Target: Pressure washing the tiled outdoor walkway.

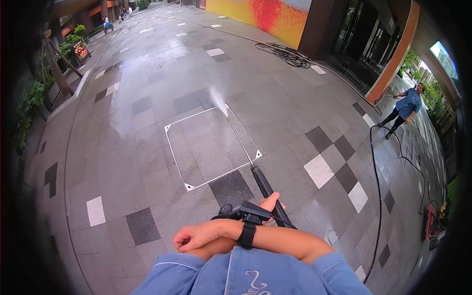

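Observation:
My forearms cross in front of my chest, the right one on top. My left hand (271, 204) reaches out to the right and grips the black handle (262, 180) of a pressure-washer lance. The thin metal wand (240, 141) points away from me, and a white fan of water spray (218, 100) leaves its tip. Behind my right forearm the rear of the handle is hidden. My right hand (197, 236) lies over the left forearm, fingers curled, nothing visible in it. A black strap (247, 234) with a box-shaped device (255, 211) sits on the right wrist.
Below the wand is a white-edged square access cover (174, 156) in grey stone paving. A person (405, 105) at right holds a hose. A black hose (375, 177) trails down the right side toward red equipment (429, 223). Coiled hose (289, 55) lies near the painted wall (239, 14).

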A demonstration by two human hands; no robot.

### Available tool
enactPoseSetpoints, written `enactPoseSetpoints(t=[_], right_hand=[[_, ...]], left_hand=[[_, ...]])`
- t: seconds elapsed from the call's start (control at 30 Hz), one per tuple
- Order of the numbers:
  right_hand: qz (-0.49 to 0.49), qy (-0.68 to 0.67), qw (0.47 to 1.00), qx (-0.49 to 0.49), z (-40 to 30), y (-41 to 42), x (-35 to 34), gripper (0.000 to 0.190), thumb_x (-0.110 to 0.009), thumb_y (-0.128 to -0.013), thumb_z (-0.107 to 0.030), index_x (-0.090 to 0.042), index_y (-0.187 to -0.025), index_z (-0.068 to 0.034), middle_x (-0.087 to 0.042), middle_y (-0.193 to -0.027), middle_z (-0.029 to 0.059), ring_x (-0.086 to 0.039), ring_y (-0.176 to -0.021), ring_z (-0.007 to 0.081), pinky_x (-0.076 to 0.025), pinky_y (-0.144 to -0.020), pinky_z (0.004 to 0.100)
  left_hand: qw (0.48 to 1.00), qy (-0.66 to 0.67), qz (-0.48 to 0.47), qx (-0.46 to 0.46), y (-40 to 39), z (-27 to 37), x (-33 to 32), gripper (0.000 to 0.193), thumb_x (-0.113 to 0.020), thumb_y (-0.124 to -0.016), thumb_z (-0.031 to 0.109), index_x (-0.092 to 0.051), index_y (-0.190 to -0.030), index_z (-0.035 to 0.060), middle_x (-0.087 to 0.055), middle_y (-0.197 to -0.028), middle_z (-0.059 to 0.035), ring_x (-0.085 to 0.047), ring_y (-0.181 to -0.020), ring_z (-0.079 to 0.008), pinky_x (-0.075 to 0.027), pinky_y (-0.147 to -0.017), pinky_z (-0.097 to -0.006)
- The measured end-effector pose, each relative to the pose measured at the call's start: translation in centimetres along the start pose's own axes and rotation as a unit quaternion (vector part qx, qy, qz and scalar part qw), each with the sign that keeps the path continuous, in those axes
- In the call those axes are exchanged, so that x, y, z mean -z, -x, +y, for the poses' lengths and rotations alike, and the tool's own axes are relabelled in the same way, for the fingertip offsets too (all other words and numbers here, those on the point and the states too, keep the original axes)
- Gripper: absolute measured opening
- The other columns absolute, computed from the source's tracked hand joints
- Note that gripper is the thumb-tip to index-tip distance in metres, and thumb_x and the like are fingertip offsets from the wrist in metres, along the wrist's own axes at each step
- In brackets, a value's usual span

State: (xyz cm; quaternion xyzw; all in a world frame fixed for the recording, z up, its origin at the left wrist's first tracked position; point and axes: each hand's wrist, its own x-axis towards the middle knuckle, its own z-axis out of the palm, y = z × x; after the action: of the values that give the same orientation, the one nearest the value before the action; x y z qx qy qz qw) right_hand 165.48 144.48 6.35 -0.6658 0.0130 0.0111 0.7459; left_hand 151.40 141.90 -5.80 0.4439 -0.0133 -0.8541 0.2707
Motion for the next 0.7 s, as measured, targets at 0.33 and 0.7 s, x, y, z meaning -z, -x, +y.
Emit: enactPoseSetpoints(t=[0.33,0.7], right_hand=[[-0.012,0.008,0.999,-0.036,-0.6,-0.3,-0.9,0.022,-0.052,-0.083,-0.021,-0.056,-0.087,0.000,-0.058,-0.078,0.0044,-0.052,-0.073,0.0109,-0.041,-0.066,0.0240],[0.138,0.072,0.984,-0.086,-0.2,1.4,-0.2,0.028,-0.060,-0.077,-0.025,-0.047,-0.062,-0.004,-0.044,-0.053,-0.0045,-0.036,-0.050,0.0062,-0.030,-0.045,0.0254]], left_hand=[[1.000,-0.007,-0.008,-0.013,0.1,-0.3,0.9,0.043,-0.061,-0.077,0.024,-0.037,-0.105,0.0020,-0.049,-0.078,-0.0148,-0.055,-0.062,-0.0243,-0.050,-0.054,-0.0401],[0.999,-0.035,0.017,-0.029,0.4,-0.1,0.3,0.041,-0.059,-0.078,0.029,-0.041,-0.100,-0.0011,-0.051,-0.078,-0.0125,-0.055,-0.064,-0.0215,-0.050,-0.058,-0.0383]])
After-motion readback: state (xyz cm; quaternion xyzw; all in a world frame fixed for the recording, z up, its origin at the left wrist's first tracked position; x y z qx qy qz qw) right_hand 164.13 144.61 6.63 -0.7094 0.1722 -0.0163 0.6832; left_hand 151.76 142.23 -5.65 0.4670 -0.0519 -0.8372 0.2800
